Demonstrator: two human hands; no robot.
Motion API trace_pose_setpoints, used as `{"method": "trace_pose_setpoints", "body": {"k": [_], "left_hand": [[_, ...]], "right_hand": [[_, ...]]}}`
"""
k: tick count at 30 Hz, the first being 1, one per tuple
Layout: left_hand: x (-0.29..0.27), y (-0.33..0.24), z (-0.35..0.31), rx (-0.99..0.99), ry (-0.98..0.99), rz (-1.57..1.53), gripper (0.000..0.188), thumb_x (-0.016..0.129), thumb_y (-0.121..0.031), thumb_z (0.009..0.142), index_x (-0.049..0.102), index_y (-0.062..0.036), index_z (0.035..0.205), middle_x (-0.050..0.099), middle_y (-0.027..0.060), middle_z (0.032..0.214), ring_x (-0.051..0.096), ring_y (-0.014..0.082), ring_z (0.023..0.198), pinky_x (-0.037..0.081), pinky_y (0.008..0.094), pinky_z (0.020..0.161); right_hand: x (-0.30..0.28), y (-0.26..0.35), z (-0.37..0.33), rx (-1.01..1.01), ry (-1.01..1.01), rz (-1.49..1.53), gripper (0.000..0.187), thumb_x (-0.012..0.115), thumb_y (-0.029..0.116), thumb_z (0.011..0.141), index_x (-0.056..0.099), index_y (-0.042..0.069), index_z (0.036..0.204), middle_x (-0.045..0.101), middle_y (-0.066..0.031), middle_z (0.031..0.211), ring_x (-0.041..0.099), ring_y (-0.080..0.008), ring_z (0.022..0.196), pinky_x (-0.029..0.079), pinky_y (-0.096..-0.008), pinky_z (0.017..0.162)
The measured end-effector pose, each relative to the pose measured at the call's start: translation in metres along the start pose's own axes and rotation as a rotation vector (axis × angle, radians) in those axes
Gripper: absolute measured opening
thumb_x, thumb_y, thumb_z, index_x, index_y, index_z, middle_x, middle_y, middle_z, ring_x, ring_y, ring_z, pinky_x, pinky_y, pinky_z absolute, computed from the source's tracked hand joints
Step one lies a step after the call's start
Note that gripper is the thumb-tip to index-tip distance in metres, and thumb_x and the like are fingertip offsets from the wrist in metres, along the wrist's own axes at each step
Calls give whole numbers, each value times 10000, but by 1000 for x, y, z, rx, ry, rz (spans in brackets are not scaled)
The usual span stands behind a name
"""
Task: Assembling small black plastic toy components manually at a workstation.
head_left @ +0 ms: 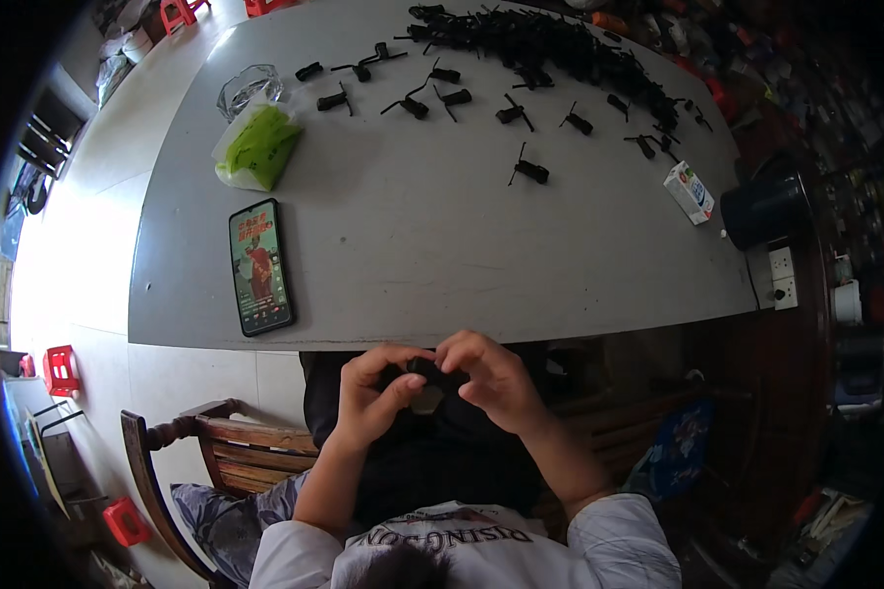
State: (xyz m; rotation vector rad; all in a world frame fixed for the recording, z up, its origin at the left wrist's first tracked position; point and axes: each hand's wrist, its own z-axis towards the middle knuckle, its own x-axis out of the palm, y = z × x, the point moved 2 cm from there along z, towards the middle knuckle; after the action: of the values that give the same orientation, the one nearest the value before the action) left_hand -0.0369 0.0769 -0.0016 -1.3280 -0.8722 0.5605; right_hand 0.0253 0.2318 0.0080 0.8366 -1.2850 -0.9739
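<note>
Both hands are working right over the lap, just below the near edge of the grey surface [413, 245], probably because holding the piece close to the body is giving more control than working out on the top. The left hand [371, 393] is curling in with the thumb and fingers pinching the left end of a small black part [436, 374], and the right hand [491, 378] is closing over its right end from above. So each grip is closed down on that same part, fingers bent tight, nothing else in either hand. There's a paler bit showing just under the part, but it's too small to tell what that is.

The part itself is looking short, dark and chunky, mostly hidden by fingers. It's looking like the same kind of thing as the loose black pieces [530, 172] lying scattered across the far half of the surface, each a stubby body with a thin stem sticking out. Those are thinning out from a big black heap [550, 44] at the far edge, so the singles are sitting nearer the reach.

A phone [261, 266] is lying flat at the left with its screen lit, facing the person, well apart from the pieces. Beyond it a green plastic bag [257, 147] is sitting, and a small carton [690, 192] is lying at the right beside a dark round pot [764, 211].
</note>
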Motion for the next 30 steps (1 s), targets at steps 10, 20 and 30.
{"method": "trace_pose_setpoints", "body": {"k": [10,20,30], "left_hand": [[10,-17,-4,276,7,338,216,747,-57,668,618,22,823,637,107,742,581,175,625,451,261,594],[1,-26,1,391,171,401,278,785,-142,650,624,13,815,603,100,679,594,196,593,453,257,540],[-1,-24,-5,461,109,496,280,796,-172,619,651,-24,807,562,60,589,565,183,495,415,256,453]], "right_hand": [[11,-13,-11,245,-173,322,115,638,50,814,544,31,879,581,-58,936,534,-115,882,412,-239,804],[9,-6,-7,469,-33,459,138,599,126,868,494,45,909,585,-64,829,564,-124,724,450,-230,647],[23,-17,-18,370,-80,219,367,589,331,885,457,21,1031,560,-44,751,508,-81,608,409,-199,521]]}}
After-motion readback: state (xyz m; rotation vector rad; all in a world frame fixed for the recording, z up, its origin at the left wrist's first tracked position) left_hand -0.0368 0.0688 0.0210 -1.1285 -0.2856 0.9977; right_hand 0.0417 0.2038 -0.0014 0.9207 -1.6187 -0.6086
